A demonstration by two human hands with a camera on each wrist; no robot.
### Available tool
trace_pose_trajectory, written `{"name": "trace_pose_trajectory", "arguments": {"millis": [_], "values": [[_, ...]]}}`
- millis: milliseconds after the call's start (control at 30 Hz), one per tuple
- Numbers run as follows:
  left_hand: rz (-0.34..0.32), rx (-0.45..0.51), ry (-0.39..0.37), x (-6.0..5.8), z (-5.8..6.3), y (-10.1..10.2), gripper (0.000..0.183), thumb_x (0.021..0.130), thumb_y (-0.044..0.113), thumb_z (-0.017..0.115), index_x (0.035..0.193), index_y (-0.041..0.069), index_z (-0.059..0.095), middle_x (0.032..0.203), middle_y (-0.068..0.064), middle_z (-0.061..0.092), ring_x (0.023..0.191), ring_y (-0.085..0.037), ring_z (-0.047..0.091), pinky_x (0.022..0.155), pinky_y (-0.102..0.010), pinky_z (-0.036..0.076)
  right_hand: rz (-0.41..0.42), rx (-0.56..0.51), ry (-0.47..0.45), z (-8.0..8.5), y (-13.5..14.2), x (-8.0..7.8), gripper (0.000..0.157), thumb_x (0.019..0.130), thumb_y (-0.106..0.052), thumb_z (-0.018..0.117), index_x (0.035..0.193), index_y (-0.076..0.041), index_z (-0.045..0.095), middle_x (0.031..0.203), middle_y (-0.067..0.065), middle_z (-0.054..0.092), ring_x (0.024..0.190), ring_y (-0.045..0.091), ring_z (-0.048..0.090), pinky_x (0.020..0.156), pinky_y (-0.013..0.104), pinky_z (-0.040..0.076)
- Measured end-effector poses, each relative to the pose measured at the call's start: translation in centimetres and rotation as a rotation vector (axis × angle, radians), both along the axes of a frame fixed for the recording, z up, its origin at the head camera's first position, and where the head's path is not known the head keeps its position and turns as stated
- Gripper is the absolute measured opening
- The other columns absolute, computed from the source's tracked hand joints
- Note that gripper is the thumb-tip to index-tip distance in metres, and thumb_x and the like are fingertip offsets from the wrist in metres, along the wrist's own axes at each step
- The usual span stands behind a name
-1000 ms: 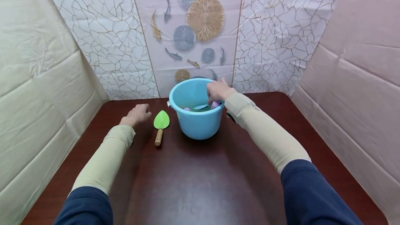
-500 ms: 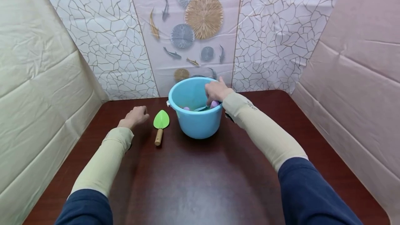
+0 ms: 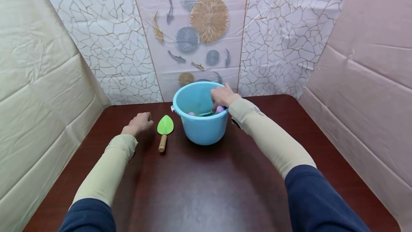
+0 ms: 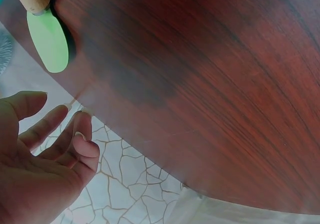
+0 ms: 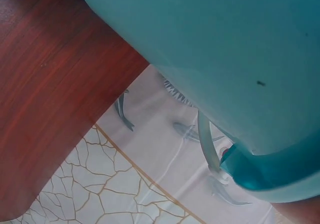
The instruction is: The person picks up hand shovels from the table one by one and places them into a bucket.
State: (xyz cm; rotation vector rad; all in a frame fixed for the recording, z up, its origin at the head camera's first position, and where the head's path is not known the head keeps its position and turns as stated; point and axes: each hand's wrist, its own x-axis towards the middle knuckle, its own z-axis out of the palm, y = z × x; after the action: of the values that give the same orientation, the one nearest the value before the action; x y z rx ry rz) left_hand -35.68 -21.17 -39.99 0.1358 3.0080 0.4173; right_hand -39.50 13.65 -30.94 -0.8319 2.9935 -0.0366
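Observation:
In the head view, my right hand (image 3: 223, 96) reaches over the right rim of a light blue bucket (image 3: 204, 131), fingers pointing down inside. Its fingertips meet one end of a thin, pale blue flat piece (image 3: 205, 114), which it appears to pinch; the rest of the grip is hidden. Two purple things (image 3: 220, 109) show near the bucket's front rim. My left hand (image 3: 139, 122) hovers over the table with loosely curled fingers and nothing in them, as the left wrist view shows. A small trowel (image 3: 165, 125) with a green blade and wooden handle lies between that hand and the bucket.
Everything stands on a dark red-brown table (image 3: 193, 189). Behind it hangs a patterned cloth (image 3: 196, 56), with plain cloth walls on both sides. In the right wrist view, the bucket's outer wall (image 5: 210, 49) fills much of the picture, with its carrying handle (image 5: 207, 141) below.
The pale blue piece at my right fingertips has tilted and sunk lower in the bucket, now seen nearly edge-on. My left hand has barely moved, and the trowel lies where it was.

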Motion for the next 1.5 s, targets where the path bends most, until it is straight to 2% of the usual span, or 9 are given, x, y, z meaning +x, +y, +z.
{"name": "trace_pose_trajectory", "arguments": {"millis": [567,667,733,867,1000,1133,1267,1367,1500], "values": [[0.001,-0.009,0.024,0.4,0.1,-0.1,0.015,0.092,0.015,0.046,0.095,0.003,0.053,0.080,-0.010,0.050,0.067,-0.024,0.047,0.059,-0.034,0.036,0.017,0.036,0.005,0.4,0.3,0.3,0.024,0.076,-0.029,0.081,0.064,-0.014,0.068,0.065,0.001,0.068,0.077,0.022,0.058,0.098,0.051,0.026],[-0.006,-0.009,0.019,0.4,0.0,-0.1,0.016,0.092,0.016,0.046,0.096,0.002,0.053,0.081,-0.011,0.050,0.068,-0.024,0.047,0.059,-0.035,0.037,0.016,0.021,0.002,0.3,0.3,0.2,0.026,0.077,-0.027,0.080,0.060,-0.014,0.065,0.061,-0.001,0.064,0.073,0.020,0.055,0.100,0.052,0.025],[-0.012,-0.009,0.016,0.4,0.0,0.1,0.016,0.092,0.016,0.046,0.096,0.002,0.053,0.081,-0.011,0.051,0.068,-0.024,0.047,0.059,-0.035,0.037,0.014,0.001,0.007,0.2,0.4,0.0,0.034,0.079,-0.026,0.079,0.054,-0.015,0.057,0.053,-0.003,0.055,0.065,0.018,0.049,0.099,0.052,0.025],[-0.009,-0.023,0.015,0.3,-0.2,0.5,0.016,0.094,0.019,0.047,0.093,0.004,0.052,0.079,-0.010,0.050,0.069,-0.024,0.048,0.061,-0.036,0.037,0.004,-0.075,0.070,0.1,0.5,-0.2,0.043,0.084,-0.030,0.072,0.051,-0.016,0.049,0.049,-0.004,0.045,0.061,0.017,0.044,0.092,0.048,0.024],[0.002,-0.048,0.021,0.5,-0.7,1.4,0.023,0.097,0.027,0.045,0.093,0.005,0.051,0.084,-0.012,0.053,0.075,-0.028,0.055,0.064,-0.040,0.042,-0.003,-0.184,0.182,0.4,1.1,-0.1,0.037,0.089,-0.036,0.064,0.059,-0.015,0.061,0.058,0.000,0.059,0.070,0.021,0.054,0.088,0.046,0.027],[0.014,-0.065,0.031,0.9,-1.0,2.4,0.036,0.100,0.032,0.042,0.113,0.000,0.051,0.105,-0.022,0.061,0.093,-0.040,0.062,0.072,-0.050,0.048,-0.016,-0.344,0.299,0.8,2.3,-0.2,0.035,0.092,-0.038,0.060,0.073,-0.011,0.071,0.069,0.006,0.069,0.075,0.024,0.059,0.088,0.046,0.032],[0.034,-0.091,0.015,1.3,-1.3,3.5,0.053,0.100,0.035,0.041,0.135,-0.004,0.038,0.121,-0.029,0.058,0.104,-0.046,0.060,0.079,-0.054,0.049,-0.045,-0.484,0.408,1.0,3.8,-0.3,0.037,0.094,-0.039,0.057,0.086,-0.009,0.076,0.077,0.009,0.072,0.080,0.027,0.062,0.088,0.046,0.037],[0.049,-0.111,0.005,1.5,-1.6,4.2,0.060,0.100,0.038,0.041,0.141,-0.004,0.030,0.124,-0.029,0.056,0.106,-0.046,0.060,0.083,-0.054,0.049,-0.071,-0.548,0.457,0.9,5.1,-0.5,0.037,0.095,-0.039,0.056,0.090,-0.008,0.076,0.079,0.009,0.073,0.082,0.027,0.063,0.091,0.047,0.040],[0.064,-0.123,0.005,1.8,-2.0,4.9,0.061,0.100,0.039,0.042,0.142,-0.003,0.028,0.120,-0.028,0.058,0.102,-0.044,0.061,0.082,-0.053,0.049,-0.106,-0.593,0.461,0.1,6.6,-0.7,0.036,0.097,-0.037,0.053,0.096,-0.007,0.074,0.079,0.011,0.072,0.077,0.027,0.063,0.088,0.045,0.043]]}}
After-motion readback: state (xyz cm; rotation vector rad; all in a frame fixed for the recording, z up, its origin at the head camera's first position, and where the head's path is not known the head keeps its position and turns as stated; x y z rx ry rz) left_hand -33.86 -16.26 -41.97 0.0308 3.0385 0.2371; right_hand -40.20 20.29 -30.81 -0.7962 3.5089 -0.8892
